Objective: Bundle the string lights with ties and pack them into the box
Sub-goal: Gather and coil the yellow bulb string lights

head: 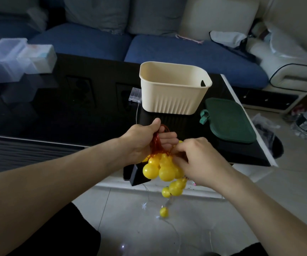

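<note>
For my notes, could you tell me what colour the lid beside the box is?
Dark green lid, head view.

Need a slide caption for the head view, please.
Both hands gather yellow gourd lights before an empty cream box.

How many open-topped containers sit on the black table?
2. The cream box stands near the table's far right side, beside the green lid. A clear plastic bin sits at the far left corner. Both show no contents, though the bin is blurred.
</note>
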Available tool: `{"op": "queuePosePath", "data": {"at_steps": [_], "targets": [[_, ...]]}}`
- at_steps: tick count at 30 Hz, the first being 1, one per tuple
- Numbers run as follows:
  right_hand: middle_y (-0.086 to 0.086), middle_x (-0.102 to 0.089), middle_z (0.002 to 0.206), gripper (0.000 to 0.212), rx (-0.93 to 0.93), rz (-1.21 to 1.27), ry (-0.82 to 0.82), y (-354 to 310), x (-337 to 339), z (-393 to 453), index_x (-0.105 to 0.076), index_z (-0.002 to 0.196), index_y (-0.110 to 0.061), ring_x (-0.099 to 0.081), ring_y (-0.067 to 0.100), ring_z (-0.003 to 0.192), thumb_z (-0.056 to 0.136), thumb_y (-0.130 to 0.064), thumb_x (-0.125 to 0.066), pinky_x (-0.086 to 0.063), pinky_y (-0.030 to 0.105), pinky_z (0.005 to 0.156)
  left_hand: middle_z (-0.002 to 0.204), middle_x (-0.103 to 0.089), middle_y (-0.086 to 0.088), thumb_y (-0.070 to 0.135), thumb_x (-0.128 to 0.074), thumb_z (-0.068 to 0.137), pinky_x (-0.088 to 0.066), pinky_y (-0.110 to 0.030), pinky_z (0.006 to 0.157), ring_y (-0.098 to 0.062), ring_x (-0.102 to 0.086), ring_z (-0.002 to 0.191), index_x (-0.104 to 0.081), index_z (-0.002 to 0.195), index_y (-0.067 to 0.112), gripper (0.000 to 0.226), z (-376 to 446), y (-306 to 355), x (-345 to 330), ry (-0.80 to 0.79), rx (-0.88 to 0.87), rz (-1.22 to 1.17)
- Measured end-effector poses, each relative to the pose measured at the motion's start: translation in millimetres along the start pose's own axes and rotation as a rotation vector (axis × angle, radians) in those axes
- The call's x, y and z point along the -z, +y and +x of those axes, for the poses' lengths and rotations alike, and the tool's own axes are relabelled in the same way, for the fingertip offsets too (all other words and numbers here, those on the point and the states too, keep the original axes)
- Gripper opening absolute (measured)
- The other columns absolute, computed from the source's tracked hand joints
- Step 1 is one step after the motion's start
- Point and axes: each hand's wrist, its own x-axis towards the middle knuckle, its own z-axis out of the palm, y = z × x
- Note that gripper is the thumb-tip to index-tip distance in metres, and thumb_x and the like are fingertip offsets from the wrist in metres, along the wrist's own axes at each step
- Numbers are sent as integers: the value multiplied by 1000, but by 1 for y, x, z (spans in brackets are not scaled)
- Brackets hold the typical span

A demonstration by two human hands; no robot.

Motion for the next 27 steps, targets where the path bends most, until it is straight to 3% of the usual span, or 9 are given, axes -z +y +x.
{"op": "queuePosePath", "data": {"at_steps": [5,9,12,14,16,19,24,27], "targets": [[-10,-68,70,19,14,96,120,-3,6,0,-66,75,-25,-64,4,64,79,-7,-72,-51,24,59,87,-69,-24,22,-45,105,-61,-36,66,-25,-70,64,-54,85,3,29,5,1,-1,14,-51,-2],[-13,-67,68,30,52,152,137,-3,4,0,-60,68,-28,-61,-4,62,80,-2,-71,-44,14,55,73,-59,-13,16,-48,103,-57,-28,55,-19,-63,57,-59,88,2,23,4,-4,-3,-17,-73,181],[-11,-67,67,36,68,141,134,-1,2,1,-55,64,-33,-61,4,60,80,-6,-73,-50,26,56,80,-62,-16,16,-49,102,-56,-36,73,-24,-63,72,-65,99,-6,27,5,-10,-1,-38,-119,388],[-12,-64,65,39,72,146,121,-2,1,0,-51,63,-34,-59,3,59,80,-11,-77,-45,21,54,85,-64,-20,19,-51,101,-53,-48,86,-32,-61,83,-65,100,-7,30,3,-11,-1,-48,-155,531],[-13,-58,60,42,67,150,105,-3,0,-1,-48,62,-35,-57,2,58,78,-13,-80,-38,13,52,82,-62,-19,21,-51,102,-49,-47,80,-31,-57,81,-65,91,-3,30,0,-14,-2,-66,-178,630],[-12,-55,59,44,62,144,122,-6,-3,0,-45,60,-33,-55,2,57,74,-13,-83,-37,14,51,73,-59,-10,19,-45,103,-42,-32,66,-21,-51,68,-61,75,7,34,-1,-17,-4,-87,-203,793],[-6,-59,52,48,-8,251,167,-12,-2,0,-42,57,-25,-58,0,54,72,-19,-87,-40,12,49,69,-58,-10,13,-36,103,-44,-22,50,-13,-56,52,-56,77,6,34,-4,-11,-5,-149,-201,908],[-18,-53,42,48,-81,316,122,-17,1,0,-43,56,-18,-54,-6,45,77,-21,-85,-37,8,46,63,-57,-14,11,-35,102,-45,-23,43,-17,-54,43,-55,76,5,34,-4,-8,-2,-210,-178,965]]}}
